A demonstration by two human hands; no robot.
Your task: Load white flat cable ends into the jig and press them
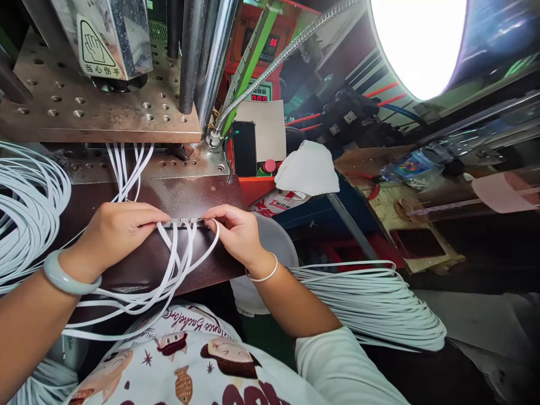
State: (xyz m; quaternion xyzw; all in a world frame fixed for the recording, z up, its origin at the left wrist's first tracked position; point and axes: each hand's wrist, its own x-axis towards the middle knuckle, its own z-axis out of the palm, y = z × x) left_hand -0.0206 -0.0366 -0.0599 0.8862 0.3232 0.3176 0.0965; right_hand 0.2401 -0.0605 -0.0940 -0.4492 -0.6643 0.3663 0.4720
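I see the scene through one camera, worn on the person's head. It faces forward and looks down over the printed clothing, which is nearest to me. The left hand and the right hand are also quite near, left of the middle. The machine stands farther, at left; the bright lamp is at far right.

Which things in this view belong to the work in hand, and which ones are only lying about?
Belong to the work:
metal strip, between left hand and right hand
white cables meeting it
press, probably: other cables pass under its plate

Seem just lying about:
phone
white cloth
plastic bottle
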